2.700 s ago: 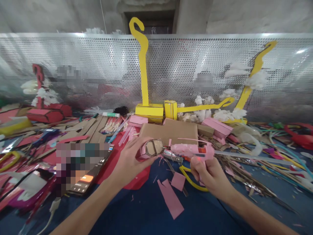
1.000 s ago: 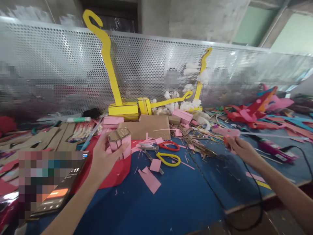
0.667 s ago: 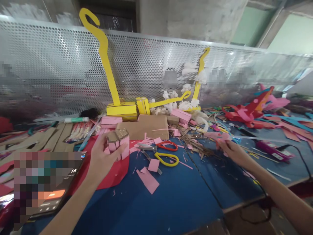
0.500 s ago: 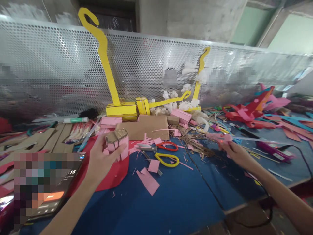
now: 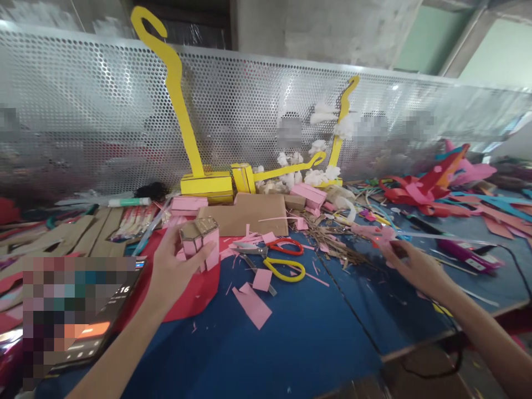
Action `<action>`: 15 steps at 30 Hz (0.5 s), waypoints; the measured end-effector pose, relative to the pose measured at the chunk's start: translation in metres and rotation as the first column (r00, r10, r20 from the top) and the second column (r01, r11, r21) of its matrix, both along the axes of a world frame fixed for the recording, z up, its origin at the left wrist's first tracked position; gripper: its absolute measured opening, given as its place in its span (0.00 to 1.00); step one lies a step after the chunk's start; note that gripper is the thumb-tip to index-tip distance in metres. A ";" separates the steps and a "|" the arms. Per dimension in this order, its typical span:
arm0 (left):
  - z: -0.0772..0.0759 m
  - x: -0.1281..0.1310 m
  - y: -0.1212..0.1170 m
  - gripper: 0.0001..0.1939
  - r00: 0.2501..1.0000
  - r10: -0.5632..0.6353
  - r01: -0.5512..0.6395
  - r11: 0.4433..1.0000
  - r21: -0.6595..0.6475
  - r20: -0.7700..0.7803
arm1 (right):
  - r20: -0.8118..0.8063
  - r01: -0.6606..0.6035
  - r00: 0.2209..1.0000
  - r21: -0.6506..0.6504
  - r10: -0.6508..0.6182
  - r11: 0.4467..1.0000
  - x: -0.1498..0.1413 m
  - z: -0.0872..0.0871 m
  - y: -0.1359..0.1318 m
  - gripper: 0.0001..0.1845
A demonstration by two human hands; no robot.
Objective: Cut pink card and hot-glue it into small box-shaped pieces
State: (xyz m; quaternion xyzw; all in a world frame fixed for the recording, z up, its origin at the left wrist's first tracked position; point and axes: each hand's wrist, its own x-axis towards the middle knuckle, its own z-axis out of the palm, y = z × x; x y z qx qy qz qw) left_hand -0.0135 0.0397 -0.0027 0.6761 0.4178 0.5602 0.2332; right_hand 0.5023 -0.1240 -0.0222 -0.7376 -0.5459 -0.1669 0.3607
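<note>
Right hand (image 5: 415, 267) has let go of the pink glue gun (image 5: 376, 233), fingers now apart beside it; left hand (image 5: 174, 271) stays clamped on pink box (image 5: 199, 239) over the bench (image 5: 291, 343).

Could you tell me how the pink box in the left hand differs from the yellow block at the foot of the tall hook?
The pink box is held off the table by the left hand; the yellow block rests on it by the mesh screen. The pink box shows bare cardboard on top; the yellow block is yellow all over and carries a tall hook. Both are handmade boxes.

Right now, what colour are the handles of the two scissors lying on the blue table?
One pair red, the other yellow, clearest in the head view.
</note>
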 end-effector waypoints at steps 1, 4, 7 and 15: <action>0.000 0.000 0.000 0.23 1.000 0.007 -0.007 1.000 0.002 0.000 | 0.012 0.024 1.000 -0.030 -0.023 0.999 -0.001 -0.002 -0.009 0.12; 0.002 0.000 -0.002 0.24 1.000 0.028 -0.028 1.000 -0.001 0.007 | 0.070 0.139 0.988 -0.068 -0.134 0.988 -0.023 -0.007 -0.040 0.09; 0.004 0.001 -0.004 0.27 1.000 0.017 -0.017 1.000 -0.020 0.017 | 0.150 -0.029 0.988 -0.064 0.038 0.998 -0.084 -0.010 -0.054 0.05; 0.005 0.001 -0.004 0.25 1.000 -0.005 0.005 1.000 0.004 0.008 | 0.053 -0.605 0.716 -0.451 0.696 0.656 -0.236 0.028 0.021 0.13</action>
